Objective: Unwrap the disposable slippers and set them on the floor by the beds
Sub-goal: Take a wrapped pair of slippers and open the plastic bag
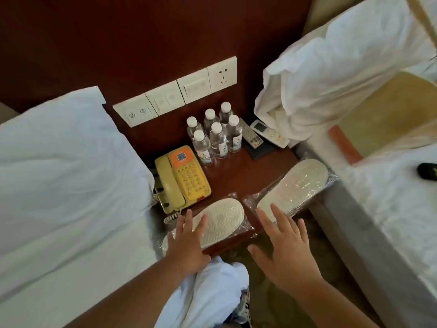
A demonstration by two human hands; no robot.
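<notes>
You're at the pick-up: both hands, left hand point(186, 242) and right hand point(287, 247), reach with fingers spread, gripping nothing, so next grasp the left wrapped slippers point(222, 221) off the bench point(236, 176).

A dark red-brown wooden wall panel point(118, 43) carries a row of white switch plates point(175, 93). Below it a nightstand point(227, 176) of the same wood stands between two white-sheeted beds point(59, 174). Brownish patterned carpet point(319, 233) covers the floor.
</notes>
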